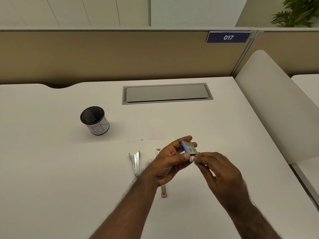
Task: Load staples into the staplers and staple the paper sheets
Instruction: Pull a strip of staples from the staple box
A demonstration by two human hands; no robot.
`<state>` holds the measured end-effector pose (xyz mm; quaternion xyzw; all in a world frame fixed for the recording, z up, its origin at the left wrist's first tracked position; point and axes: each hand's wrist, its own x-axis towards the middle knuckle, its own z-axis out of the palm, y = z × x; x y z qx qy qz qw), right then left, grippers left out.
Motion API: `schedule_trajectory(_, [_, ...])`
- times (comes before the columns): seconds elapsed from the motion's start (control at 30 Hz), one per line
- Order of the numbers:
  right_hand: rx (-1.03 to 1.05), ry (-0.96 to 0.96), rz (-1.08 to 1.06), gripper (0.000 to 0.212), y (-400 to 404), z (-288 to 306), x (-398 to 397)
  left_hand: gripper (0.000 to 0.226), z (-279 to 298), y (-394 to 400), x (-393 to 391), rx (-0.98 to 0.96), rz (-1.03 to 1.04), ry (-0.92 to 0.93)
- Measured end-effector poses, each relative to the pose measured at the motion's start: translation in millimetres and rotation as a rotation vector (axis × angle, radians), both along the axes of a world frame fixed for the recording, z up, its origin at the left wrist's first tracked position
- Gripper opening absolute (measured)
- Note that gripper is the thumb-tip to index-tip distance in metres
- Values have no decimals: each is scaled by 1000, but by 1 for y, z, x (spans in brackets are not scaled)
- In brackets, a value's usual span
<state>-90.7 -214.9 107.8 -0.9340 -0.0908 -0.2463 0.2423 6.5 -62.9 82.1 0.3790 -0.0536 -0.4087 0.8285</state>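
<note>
Head view looks down on your white desk (51,169), backed by a tan partition (103,56) carrying a blue plate marked 017 (228,37). A grey cable hatch (166,93) is set flush into the desk near its far edge, a white side panel (269,104) closes off your right, and a leafy plant (300,11) shows beyond the far right corner. A black mesh cup (94,120) with a white paper wrap stands to the left.

Two small paper sheets (145,130) lie side by side past your hands, almost matching the desk in colour. Nearer you, a silver stapler (135,162) lies swung open, its long axis running roughly away from you. A pink stapler (163,191) lies parallel just to its right, partly hidden under your left wrist, with a pink end showing at each side.

Your left hand (170,163) grips a small staple box (188,147) above the desk, long axis tilted toward your right. Your right hand (219,171) pinches the white inner tray (192,158) showing at the box's near end.
</note>
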Motion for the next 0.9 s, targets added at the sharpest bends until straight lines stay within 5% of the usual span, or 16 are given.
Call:
schedule_trajectory(0.57, [34, 168, -54, 10, -8, 11, 7, 57, -1, 1, -3, 11, -134, -70])
schedule_trajectory(0.9, [77, 247, -133, 9, -11, -11, 10, 52, -10, -7, -3, 226, -44, -142])
